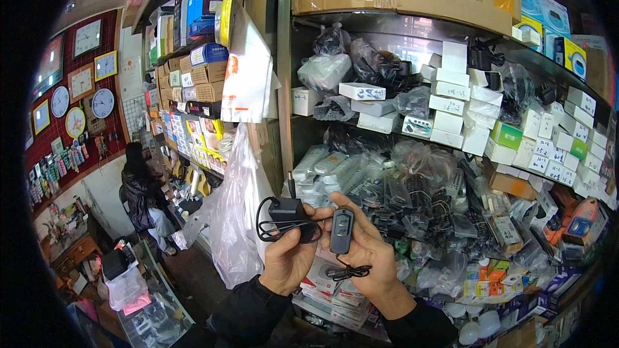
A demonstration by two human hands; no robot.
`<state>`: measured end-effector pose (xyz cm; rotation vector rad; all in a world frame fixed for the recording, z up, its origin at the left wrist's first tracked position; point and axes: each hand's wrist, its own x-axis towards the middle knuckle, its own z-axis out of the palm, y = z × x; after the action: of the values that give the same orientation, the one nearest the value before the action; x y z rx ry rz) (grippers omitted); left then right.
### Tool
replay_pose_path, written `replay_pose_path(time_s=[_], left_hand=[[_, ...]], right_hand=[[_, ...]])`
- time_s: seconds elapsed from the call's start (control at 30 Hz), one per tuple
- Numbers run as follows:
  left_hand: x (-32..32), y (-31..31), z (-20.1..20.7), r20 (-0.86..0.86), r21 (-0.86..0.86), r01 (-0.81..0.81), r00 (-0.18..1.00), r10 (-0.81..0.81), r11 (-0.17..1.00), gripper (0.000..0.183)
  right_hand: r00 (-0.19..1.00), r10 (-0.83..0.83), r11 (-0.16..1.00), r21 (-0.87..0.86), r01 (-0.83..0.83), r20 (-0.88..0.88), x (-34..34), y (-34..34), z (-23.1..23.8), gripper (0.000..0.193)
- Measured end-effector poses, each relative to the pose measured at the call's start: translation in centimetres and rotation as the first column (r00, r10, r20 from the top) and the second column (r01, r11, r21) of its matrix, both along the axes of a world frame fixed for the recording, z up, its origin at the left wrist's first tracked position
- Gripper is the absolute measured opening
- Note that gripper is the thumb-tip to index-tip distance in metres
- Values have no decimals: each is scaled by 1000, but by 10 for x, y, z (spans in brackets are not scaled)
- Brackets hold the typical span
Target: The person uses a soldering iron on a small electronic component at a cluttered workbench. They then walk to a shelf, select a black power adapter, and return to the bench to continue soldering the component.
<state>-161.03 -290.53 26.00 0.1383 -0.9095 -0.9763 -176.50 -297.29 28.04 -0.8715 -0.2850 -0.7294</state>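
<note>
Between its thumb and fingers, my left hand (282,263) grips a black power adapter (287,210). That adapter's thin cord loops around it, and a barrel plug (291,187) sticks straight up from the top. Close beside it, my right hand (375,261) is closed on a second black power adapter (342,231), slimmer and rounded, with one broad side facing me. Its black cord (349,273) hangs below in a tied bundle over the palm. The two adapters are held side by side at chest height, a small gap apart.
Shelves ahead carry stacked white boxes (448,103) and bagged remote controls (329,164). A clear plastic bag (235,219) hangs left of my hands. Farther left are a glass display case (155,303), a person in dark clothes (137,187) and wall clocks (81,82).
</note>
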Motion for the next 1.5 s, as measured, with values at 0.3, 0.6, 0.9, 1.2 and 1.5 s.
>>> replay_pose_path(time_s=[0.3, 0.6, 0.9, 1.2, 1.5], left_hand=[[-3, 0, -1, 14, -1, 6, 1000, -6, 1000, 52], [-4, -2, -3, -6, 3, 33, 999, -33, 999, 51], [-2, -4, -5, -4, -53, 117, 993, -118, 992, 46], [-6, -7, -6, -11, -37, 108, 994, -109, 993, 47], [-8, -12, -10, 6, -5, 118, 993, -118, 993, 47]], right_hand=[[1000, 2, 1000, 7, -2, 5, -3, -1, -1, 62], [995, 74, 991, 109, -82, 71, -2, -4, -4, 56], [1000, 2, 994, 111, -4, 11, -7, 2, 2, 57], [999, 20, 999, 40, -22, 38, -10, -4, -1, 60], [1000, -22, 998, 62, 22, 9, -15, -6, -3, 61]])
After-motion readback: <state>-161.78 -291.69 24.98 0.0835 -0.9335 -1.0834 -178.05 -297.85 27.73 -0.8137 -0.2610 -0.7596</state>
